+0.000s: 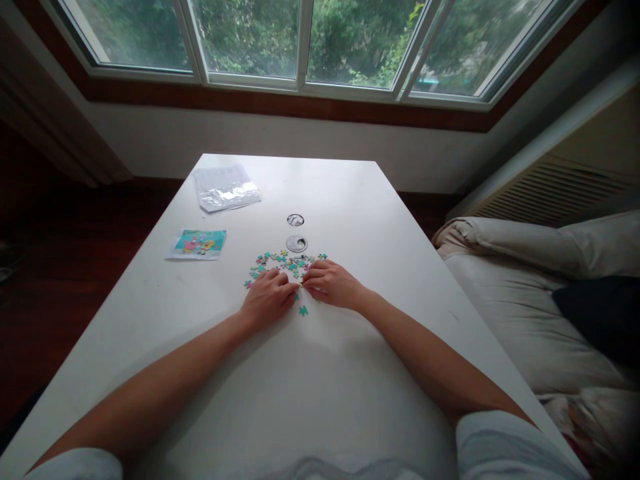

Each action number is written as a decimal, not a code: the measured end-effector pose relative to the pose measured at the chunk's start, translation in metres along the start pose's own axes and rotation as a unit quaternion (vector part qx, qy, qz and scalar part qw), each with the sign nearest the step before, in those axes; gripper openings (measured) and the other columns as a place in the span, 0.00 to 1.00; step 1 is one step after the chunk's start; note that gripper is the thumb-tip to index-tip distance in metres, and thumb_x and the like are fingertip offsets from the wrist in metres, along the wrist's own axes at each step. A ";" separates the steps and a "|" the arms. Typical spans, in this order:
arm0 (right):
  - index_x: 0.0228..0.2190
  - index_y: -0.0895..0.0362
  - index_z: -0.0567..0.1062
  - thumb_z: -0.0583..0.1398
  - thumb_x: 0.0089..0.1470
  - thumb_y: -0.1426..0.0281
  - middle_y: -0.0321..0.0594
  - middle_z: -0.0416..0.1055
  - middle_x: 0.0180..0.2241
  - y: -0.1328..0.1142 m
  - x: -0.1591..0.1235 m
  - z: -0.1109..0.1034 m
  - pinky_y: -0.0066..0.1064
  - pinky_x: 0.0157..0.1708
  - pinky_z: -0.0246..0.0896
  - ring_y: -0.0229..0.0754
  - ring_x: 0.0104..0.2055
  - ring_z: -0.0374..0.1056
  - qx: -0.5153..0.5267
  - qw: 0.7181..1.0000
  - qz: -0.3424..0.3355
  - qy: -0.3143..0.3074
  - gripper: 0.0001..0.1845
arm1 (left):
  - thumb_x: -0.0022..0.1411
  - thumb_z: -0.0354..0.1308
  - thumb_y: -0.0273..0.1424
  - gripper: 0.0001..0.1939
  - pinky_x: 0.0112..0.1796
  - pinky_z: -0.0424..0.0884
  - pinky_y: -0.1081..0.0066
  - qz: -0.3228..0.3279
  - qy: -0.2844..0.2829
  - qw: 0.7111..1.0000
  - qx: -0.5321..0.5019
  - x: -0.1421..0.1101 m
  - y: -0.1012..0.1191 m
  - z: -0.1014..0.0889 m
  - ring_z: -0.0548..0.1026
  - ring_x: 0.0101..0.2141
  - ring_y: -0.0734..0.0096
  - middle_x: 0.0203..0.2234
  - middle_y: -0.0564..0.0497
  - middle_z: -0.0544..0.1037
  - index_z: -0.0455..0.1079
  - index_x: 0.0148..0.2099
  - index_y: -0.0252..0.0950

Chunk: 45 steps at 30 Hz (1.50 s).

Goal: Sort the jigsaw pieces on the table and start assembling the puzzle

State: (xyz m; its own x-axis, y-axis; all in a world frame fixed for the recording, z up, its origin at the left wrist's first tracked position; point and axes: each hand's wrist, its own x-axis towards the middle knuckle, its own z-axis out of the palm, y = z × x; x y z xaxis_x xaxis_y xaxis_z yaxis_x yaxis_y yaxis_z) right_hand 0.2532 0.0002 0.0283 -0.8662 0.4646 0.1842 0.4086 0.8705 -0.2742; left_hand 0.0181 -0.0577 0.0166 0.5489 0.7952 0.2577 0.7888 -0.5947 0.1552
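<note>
Loose jigsaw puzzle pieces (295, 262), mostly green with some yellow and pink, lie in a spread on the white table just beyond my hands. My left hand (269, 293) rests at the near left of the pile, its fingers curled and its fingertips close to my right hand (331, 283). Between the two sets of fingertips shows a small yellowish puzzle piece (301, 285), pinched from both sides; its shape is mostly hidden. A single green puzzle piece (303, 311) lies apart, nearer to me.
On the white table (320, 387), a cartoon picture sheet (200, 245) lies at left, with a clear plastic sleeve of papers (227, 188) behind it. Two round inserts, one a grey disc (297, 244), sit beyond the pieces. A sofa (530, 313) stands at right.
</note>
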 end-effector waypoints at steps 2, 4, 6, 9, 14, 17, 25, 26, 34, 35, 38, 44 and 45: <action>0.40 0.52 0.80 0.56 0.64 0.71 0.41 0.78 0.45 -0.002 0.000 0.000 0.41 0.53 0.58 0.47 0.53 0.67 -0.008 1.000 0.001 -0.004 0.12 | 0.71 0.52 0.33 0.12 0.43 0.64 0.58 0.000 -0.003 1.000 0.004 -0.001 0.004 -0.001 0.69 0.41 0.59 0.36 0.47 0.75 0.76 0.49 0.42; 0.39 0.52 0.80 0.56 0.64 0.70 0.42 0.78 0.44 -0.001 0.000 0.002 0.40 0.52 0.59 0.46 0.51 0.67 -0.010 1.000 0.003 0.003 0.12 | 0.71 0.52 0.33 0.11 0.44 0.64 0.57 0.011 -0.007 1.000 0.007 -0.003 0.012 -0.006 0.69 0.42 0.58 0.38 0.46 0.76 0.75 0.49 0.41; 0.39 0.53 0.80 0.55 0.65 0.69 0.43 0.77 0.43 0.000 -0.001 0.005 0.39 0.51 0.60 0.45 0.48 0.67 -0.005 1.000 0.011 0.018 0.12 | 0.71 0.52 0.33 0.11 0.45 0.65 0.57 0.033 -0.021 0.999 0.005 -0.006 0.025 -0.012 0.69 0.44 0.57 0.40 0.46 0.76 0.74 0.49 0.41; 0.40 0.53 0.80 0.55 0.66 0.69 0.44 0.76 0.41 0.003 -0.001 0.009 0.36 0.48 0.61 0.44 0.45 0.67 0.011 0.999 0.032 0.042 0.12 | 0.68 0.56 0.35 0.11 0.49 0.65 0.55 0.062 -0.068 0.996 -0.007 -0.014 0.048 -0.022 0.69 0.48 0.55 0.46 0.45 0.76 0.73 0.50 0.40; 0.40 0.54 0.79 0.57 0.65 0.69 0.44 0.75 0.39 -0.003 0.000 0.012 0.38 0.48 0.62 0.45 0.44 0.66 0.013 0.997 0.053 0.058 0.10 | 0.66 0.59 0.44 0.28 0.59 0.59 0.53 0.065 -0.114 0.991 -0.002 -0.035 0.062 -0.022 0.63 0.61 0.50 0.63 0.40 0.66 0.64 0.63 0.36; 0.39 0.54 0.79 0.58 0.65 0.68 0.43 0.74 0.36 -0.009 0.002 0.014 0.38 0.48 0.63 0.45 0.44 0.67 0.031 0.996 0.048 0.066 0.09 | 0.69 0.51 0.50 0.35 0.64 0.52 0.51 0.056 -0.123 0.991 0.007 -0.050 0.054 -0.014 0.56 0.67 0.49 0.69 0.39 0.57 0.56 0.70 0.36; 0.38 0.52 0.78 0.59 0.64 0.70 0.42 0.75 0.38 -0.014 0.003 0.012 0.39 0.46 0.64 0.45 0.43 0.68 0.082 0.992 0.037 0.089 0.07 | 0.73 0.41 0.52 0.38 0.68 0.35 0.49 0.045 -0.124 0.991 0.036 -0.080 0.016 -0.014 0.44 0.71 0.52 0.73 0.43 0.46 0.42 0.75 0.39; 0.39 0.52 0.78 0.59 0.63 0.71 0.42 0.75 0.39 -0.014 -0.001 0.011 0.40 0.47 0.64 0.46 0.44 0.68 0.075 0.992 0.040 0.092 0.06 | 0.72 0.41 0.52 0.38 0.68 0.34 0.49 0.042 -0.124 0.991 0.037 -0.082 0.012 -0.014 0.44 0.72 0.52 0.73 0.43 0.46 0.42 0.75 0.39; 0.41 0.52 0.74 0.62 0.61 0.64 0.46 0.71 0.51 -0.015 -0.045 0.015 0.47 0.54 0.60 0.52 0.55 0.63 -0.015 0.985 0.105 0.138 0.08 | 0.72 0.45 0.51 0.39 0.68 0.38 0.48 0.026 -0.093 0.995 0.028 -0.075 -0.002 -0.011 0.42 0.72 0.50 0.73 0.41 0.41 0.42 0.75 0.39; 0.41 0.52 0.74 0.62 0.61 0.64 0.46 0.71 0.52 -0.015 -0.047 0.016 0.47 0.55 0.59 0.52 0.56 0.63 -0.024 0.983 0.113 0.143 0.08 | 0.72 0.45 0.51 0.38 0.68 0.38 0.48 0.034 -0.092 0.995 0.023 -0.072 -0.002 -0.011 0.42 0.72 0.50 0.73 0.42 0.42 0.43 0.75 0.39; 0.40 0.51 0.75 0.63 0.61 0.62 0.46 0.71 0.52 -0.011 -0.046 0.020 0.48 0.57 0.57 0.52 0.57 0.62 -0.040 0.978 0.130 0.158 0.08 | 0.72 0.44 0.51 0.38 0.68 0.38 0.48 0.053 -0.102 0.993 0.016 -0.062 0.001 -0.008 0.42 0.72 0.51 0.73 0.43 0.43 0.43 0.75 0.40; 0.38 0.52 0.76 0.62 0.62 0.62 0.46 0.72 0.50 0.013 -0.031 0.024 0.47 0.56 0.58 0.52 0.56 0.63 -0.057 0.971 0.142 0.183 0.07 | 0.71 0.42 0.54 0.40 0.68 0.39 0.48 0.005 -0.099 0.995 0.033 -0.049 -0.001 0.005 0.41 0.72 0.51 0.74 0.43 0.42 0.43 0.75 0.38; 0.38 0.52 0.76 0.62 0.62 0.62 0.46 0.72 0.50 0.018 -0.029 0.024 0.47 0.56 0.58 0.51 0.56 0.63 -0.060 0.972 0.135 0.185 0.07 | 0.71 0.42 0.54 0.40 0.68 0.39 0.48 0.001 -0.096 0.995 0.036 -0.049 -0.003 0.007 0.41 0.72 0.51 0.74 0.43 0.42 0.43 0.75 0.38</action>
State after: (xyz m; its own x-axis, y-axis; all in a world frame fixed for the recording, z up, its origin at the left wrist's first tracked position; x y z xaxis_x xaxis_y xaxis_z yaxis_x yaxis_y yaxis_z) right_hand 0.2785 -0.0013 -0.0042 -0.5694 0.6859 0.4531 0.6560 0.7113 -0.2523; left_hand -0.0091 -0.0939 -0.0029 0.5874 0.8063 0.0697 0.8019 -0.5915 0.0841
